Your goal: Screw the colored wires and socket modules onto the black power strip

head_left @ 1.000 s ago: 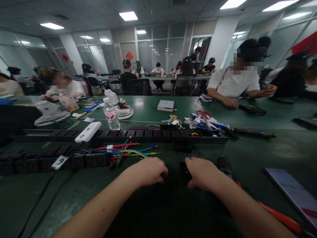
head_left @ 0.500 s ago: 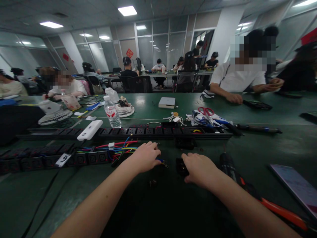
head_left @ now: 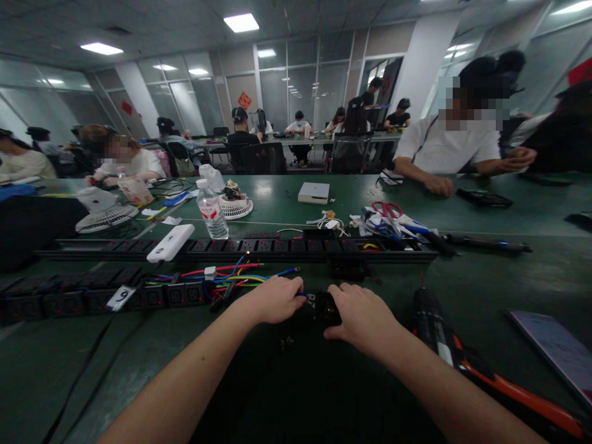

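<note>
My left hand (head_left: 277,300) pinches a blue wire (head_left: 301,295) close to its end. My right hand (head_left: 363,311) is closed around a small black module (head_left: 327,306) with metal contacts showing inside. The wire's end reaches up to the module's left side; whether it is seated in a terminal I cannot tell. Left of my hands, red, blue and yellow wires (head_left: 240,274) spill from a black socket strip (head_left: 166,296). A few small screws (head_left: 287,341) lie below my hands.
Behind my hands runs a long black power strip housing (head_left: 259,246), with a white box (head_left: 170,242) on it and a water bottle (head_left: 213,209) behind. A power screwdriver (head_left: 435,320) and a phone (head_left: 550,345) are on the right. Red scissors (head_left: 387,209) lie farther back. A co-worker (head_left: 453,145) sits opposite.
My right hand has moved left with the black module, closing the gap to my left hand. The wire's end is now beside the module. The view has shifted slightly.
</note>
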### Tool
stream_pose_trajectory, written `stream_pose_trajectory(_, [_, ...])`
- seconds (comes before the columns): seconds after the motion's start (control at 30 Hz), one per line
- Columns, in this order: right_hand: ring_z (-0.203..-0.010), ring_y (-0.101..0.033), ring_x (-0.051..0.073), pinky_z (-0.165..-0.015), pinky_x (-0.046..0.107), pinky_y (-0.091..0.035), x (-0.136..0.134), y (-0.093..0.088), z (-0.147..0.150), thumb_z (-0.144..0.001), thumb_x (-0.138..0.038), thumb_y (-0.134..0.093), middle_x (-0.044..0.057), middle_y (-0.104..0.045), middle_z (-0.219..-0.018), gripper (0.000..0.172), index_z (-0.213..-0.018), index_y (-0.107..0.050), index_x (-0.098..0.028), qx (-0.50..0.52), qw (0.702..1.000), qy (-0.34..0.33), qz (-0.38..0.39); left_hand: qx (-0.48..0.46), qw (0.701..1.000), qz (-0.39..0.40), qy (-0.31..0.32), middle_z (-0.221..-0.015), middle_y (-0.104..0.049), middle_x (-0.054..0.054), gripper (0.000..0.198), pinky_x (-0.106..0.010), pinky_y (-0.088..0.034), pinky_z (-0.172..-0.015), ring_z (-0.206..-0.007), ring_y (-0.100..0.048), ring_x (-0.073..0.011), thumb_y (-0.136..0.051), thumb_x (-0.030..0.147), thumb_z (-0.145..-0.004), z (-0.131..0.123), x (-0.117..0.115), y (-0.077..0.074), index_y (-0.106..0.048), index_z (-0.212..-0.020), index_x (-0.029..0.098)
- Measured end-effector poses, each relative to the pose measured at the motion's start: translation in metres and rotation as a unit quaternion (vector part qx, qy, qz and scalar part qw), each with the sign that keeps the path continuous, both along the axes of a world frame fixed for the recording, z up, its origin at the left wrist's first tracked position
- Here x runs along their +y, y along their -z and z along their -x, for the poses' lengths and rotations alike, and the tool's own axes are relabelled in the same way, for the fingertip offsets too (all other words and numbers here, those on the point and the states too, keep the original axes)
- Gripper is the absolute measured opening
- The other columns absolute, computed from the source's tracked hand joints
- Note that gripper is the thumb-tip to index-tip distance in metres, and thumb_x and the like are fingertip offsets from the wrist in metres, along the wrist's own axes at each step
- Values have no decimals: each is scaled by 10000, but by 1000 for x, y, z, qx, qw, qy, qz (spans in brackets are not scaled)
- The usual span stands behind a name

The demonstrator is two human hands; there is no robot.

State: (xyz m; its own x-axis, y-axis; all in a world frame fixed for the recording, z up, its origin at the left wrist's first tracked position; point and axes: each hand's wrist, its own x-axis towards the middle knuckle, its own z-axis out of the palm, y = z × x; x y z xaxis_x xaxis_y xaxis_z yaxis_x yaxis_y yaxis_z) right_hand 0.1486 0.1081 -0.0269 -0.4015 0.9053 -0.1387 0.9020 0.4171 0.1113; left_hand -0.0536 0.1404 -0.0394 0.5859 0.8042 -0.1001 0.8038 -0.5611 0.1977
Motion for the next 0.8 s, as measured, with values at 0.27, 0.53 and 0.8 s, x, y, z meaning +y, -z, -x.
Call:
stream_pose_trajectory(0.27, [-947,-574,228,-833,426,-494,-3,-1,2,-849,-463,-673,63,-590,-1038,399,-1089,-580,-159,20,999,-4,-25,-19,1000,4,-13,-890,-691,-72,292,-329,-463,-703,-847,-662,-247,-379,394,-960,0,2,-1,-604,-973,209])
stream_pose_trajectory(0.53, [-942,-565,228,-831,424,-486,-8,-8,5,-811,-470,-705,58,-584,-1033,427,-1082,-579,-164,32,999,-17,-29,-78,996,32,4,-930,-702,-56,253,-304,-471,-713,-850,-661,-215,-410,342,-945,-1,0,-2,-625,-971,211])
stream_pose_trajectory(0.8, [-968,-560,235,-845,427,-480,-6,3,10,-807,-413,-728,57,-585,-1047,407,-1093,-582,-164,32,998,-43,-33,-66,996,63,15,-1043,-682,-75,253,-319,-485,-773,-930,-650,-220,-400,272,-928,0,-3,-2,-552,-1120,208])
